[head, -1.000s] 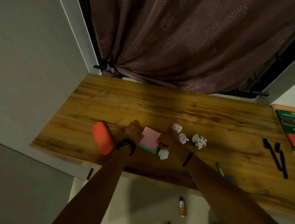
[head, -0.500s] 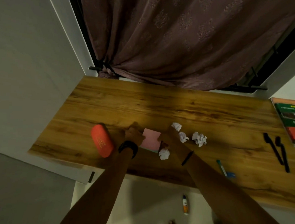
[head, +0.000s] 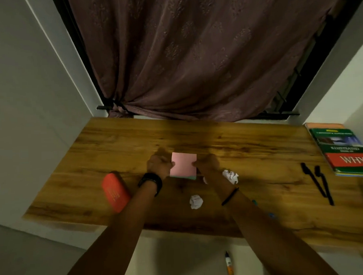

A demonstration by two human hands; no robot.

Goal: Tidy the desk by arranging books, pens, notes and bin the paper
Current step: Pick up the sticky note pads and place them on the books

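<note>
An orange-red case (head: 116, 194) lies near the left end of the wooden counter (head: 118, 140). Just beside it the left hand (head: 158, 166), a black band on its wrist, has curled fingers (head: 164, 161) pinching the left edge of a pink sticky-note pad (head: 183, 164) that sits mid-counter. The right hand (head: 207, 164) pinches the pad's right edge the same way. One crumpled paper ball (head: 196, 201) lies between the forearms, another (head: 231, 176) just right of the right wrist. Further right lie two black pens (head: 317, 183), and a stack of books (head: 343, 149) at the far end.
</note>
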